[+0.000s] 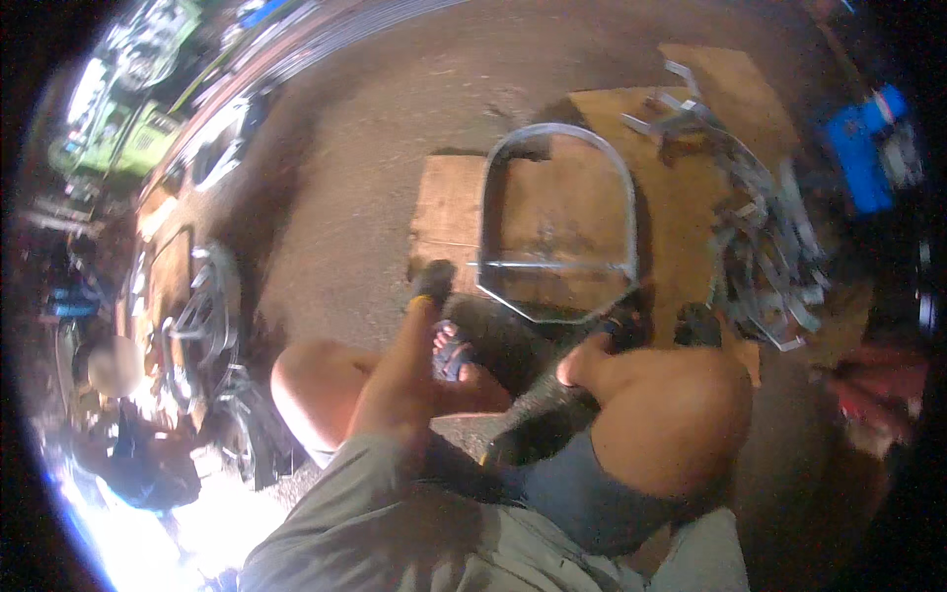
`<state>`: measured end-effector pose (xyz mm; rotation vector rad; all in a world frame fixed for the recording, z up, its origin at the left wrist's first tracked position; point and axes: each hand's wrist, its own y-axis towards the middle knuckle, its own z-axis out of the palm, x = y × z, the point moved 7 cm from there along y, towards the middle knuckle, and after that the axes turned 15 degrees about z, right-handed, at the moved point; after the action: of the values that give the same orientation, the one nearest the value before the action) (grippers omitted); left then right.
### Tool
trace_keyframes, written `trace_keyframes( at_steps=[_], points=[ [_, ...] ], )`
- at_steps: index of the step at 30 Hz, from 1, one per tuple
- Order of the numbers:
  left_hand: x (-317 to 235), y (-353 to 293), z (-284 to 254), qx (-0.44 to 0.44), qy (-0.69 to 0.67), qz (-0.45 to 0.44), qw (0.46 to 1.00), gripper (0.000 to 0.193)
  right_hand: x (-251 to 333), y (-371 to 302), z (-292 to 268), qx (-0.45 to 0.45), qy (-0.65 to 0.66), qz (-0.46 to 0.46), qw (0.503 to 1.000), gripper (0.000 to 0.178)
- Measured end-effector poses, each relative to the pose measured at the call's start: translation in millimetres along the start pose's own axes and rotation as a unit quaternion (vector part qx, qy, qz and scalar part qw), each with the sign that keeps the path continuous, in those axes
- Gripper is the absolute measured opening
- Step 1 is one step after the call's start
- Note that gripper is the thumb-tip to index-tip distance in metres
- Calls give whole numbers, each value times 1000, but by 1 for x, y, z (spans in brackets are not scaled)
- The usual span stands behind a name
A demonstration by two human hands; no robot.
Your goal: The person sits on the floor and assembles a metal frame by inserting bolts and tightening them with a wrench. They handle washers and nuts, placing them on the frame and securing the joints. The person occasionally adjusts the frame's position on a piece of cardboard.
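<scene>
A grey metal frame, rounded at its far end and angled at its near end, lies before me with a thin crossbar near its lower end. My left hand, in a dark glove, is just left of the crossbar's end. Its fingers are blurred, and I cannot tell whether it touches the bar. What looks like my right hand, also dark-gloved, shows beyond my right knee, right of the frame's near end. The knee hides its forearm, and its fingers are not clear.
Brown cardboard lies under the frame. Several bent metal strips are heaped at the right, near a blue object and a red one. At the left are curved metal parts, green machinery and another person.
</scene>
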<state>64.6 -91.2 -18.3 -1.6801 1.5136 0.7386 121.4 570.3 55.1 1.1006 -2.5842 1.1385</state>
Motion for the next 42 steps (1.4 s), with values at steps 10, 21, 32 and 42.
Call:
trace_keyframes(
  at_steps=[10,21,32,42],
  points=[
    [-24,-20,46,-15,-263,-171,949,45,113,34,72,-86,-231,-268,931,35],
    [-45,7,65,-5,-325,-171,930,27,51,117,83,104,132,5,986,35],
    [-38,-4,46,-23,-220,-213,952,28,93,45,108,157,360,173,903,35],
    [-20,5,48,44,-41,-138,989,41,50,93,129,140,365,134,911,28]
  ],
)
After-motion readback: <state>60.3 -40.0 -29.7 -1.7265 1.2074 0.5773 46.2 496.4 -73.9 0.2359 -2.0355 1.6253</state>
